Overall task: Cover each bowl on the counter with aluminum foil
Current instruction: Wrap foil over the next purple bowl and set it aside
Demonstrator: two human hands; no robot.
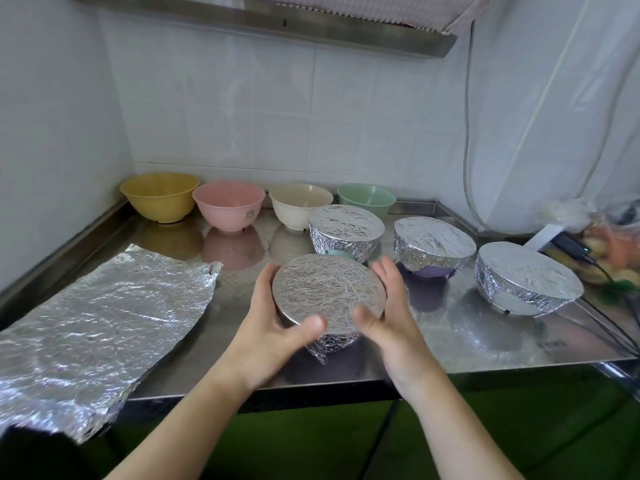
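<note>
White tiled walls (214, 98) meet a steel counter (485, 341) under a hood (311, 26)

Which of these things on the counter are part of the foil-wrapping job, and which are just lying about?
Job: held bowl; three wrapped bowls; yellow, pink, cream, green bowls; foil sheet.

Lying about: black device; cables; bags.
</note>
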